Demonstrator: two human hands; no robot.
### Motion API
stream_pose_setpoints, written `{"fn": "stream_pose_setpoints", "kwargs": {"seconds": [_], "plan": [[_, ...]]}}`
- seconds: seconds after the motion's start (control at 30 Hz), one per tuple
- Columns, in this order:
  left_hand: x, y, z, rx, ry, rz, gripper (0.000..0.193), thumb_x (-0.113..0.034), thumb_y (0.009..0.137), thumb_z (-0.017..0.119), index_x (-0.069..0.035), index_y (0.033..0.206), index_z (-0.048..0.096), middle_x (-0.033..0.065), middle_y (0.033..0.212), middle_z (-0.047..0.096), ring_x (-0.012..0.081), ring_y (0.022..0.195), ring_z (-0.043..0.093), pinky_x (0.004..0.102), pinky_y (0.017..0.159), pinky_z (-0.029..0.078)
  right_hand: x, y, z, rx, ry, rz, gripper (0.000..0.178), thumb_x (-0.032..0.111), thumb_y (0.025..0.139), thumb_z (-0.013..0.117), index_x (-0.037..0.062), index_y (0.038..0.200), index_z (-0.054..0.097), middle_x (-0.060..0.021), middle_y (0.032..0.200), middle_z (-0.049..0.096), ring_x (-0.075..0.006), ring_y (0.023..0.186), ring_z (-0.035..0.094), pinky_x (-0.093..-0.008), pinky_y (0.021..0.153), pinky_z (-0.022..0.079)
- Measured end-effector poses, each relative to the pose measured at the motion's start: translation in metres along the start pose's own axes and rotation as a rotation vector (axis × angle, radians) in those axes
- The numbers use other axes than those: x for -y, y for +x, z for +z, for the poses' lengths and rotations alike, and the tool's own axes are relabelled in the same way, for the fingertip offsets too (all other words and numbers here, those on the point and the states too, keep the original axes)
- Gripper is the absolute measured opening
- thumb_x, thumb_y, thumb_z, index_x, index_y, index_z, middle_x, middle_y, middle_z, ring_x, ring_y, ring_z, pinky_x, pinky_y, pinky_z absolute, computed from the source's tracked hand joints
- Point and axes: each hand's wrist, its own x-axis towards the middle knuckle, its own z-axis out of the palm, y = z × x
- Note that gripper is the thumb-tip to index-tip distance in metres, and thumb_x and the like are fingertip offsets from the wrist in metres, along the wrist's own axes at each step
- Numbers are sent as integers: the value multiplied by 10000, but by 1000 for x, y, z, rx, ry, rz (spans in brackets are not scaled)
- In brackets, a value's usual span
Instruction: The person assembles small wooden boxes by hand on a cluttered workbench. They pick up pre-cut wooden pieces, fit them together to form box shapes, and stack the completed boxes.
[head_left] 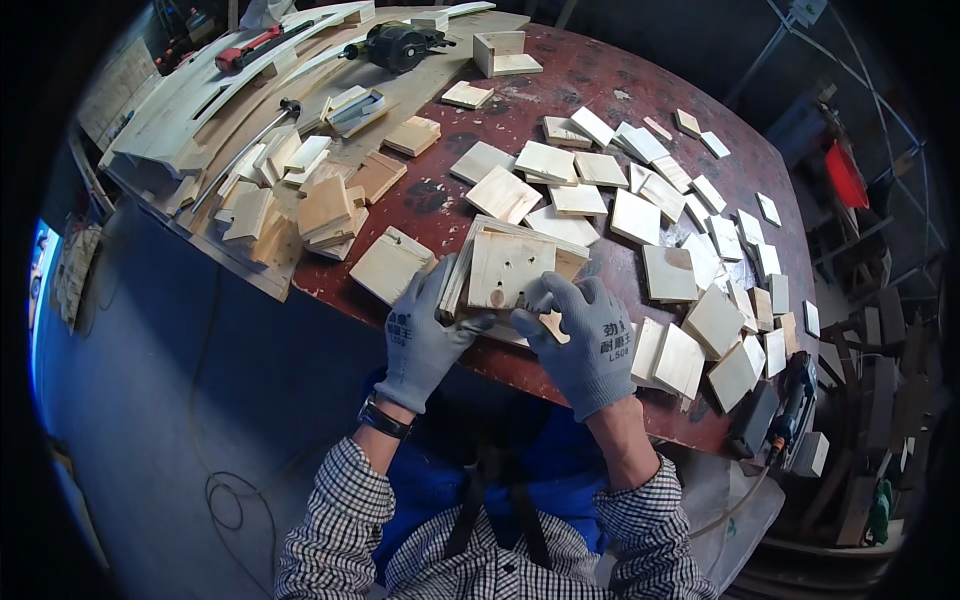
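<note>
Both gloved hands held the upright board stack at the table's near edge: left hand clasped its left side, right hand pinched a small block below it.

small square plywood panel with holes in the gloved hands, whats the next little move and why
Probably seat the small wooden piece pinched in the right hand against the square plywood panel that the left hand steadies on edge. The panel stands on the dark red tabletop, and the piece is already at its lower right corner.
</note>
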Motion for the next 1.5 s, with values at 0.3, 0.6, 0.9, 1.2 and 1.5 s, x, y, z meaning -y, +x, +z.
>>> {"fn": "stream_pose_setpoints", "kwargs": {"seconds": [0.3, 0.6, 0.9, 1.2, 1.5], "plan": [[3, -1, 0, 18, 74, 43, 780, -479, 865, 851, 53, 1374, 596, 275, 1298, 679, 431, 1216, 671, 477, 1030, 568, -12, 4, -5, -116, 110, -77, 309, 261, 926, 778, 124, 1187, 682, -66, 935, 663, -259, 870, 641, -427, 806, 470], [2, -1, 1, 21, 103, 25, 797, -525, 860, 835, 47, 1366, 608, 281, 1281, 673, 428, 1169, 690, 470, 990, 585, 0, -1, -4, -3, -44, -27, 450, 300, 850, 870, 107, 1233, 734, -71, 1015, 705, -276, 950, 647, -420, 870, 475], [2, 0, 2, 9, 97, 40, 836, -564, 840, 832, 52, 1359, 609, 269, 1236, 681, 428, 1139, 697, 465, 968, 588, -20, -1, 1, 39, 227, 2, 334, 164, 930, 735, 90, 1255, 711, -103, 1118, 667, -311, 992, 613, -442, 920, 465], [3, -1, 2, -5, 105, 48, 824, -566, 875, 813, 45, 1389, 607, 187, 1186, 711, 328, 1080, 735, 422, 918, 587, -32, -11, -8, 227, 624, 153, 627, 39, 917, 544, 69, 1544, 535, -200, 1328, 577, -365, 1210, 555, -456, 1113, 412], [2, -5, 2, 60, 28, -43, 697, -504, 945, 797, 45, 1331, 608, 155, 1121, 740, 206, 1006, 709, 364, 889, 578, -41, -42, 33, -111, 638, 297, 726, -28, 905, 523, -16, 1607, 338, -250, 1330, 553, -392, 1243, 570, -470, 1140, 436]]}}
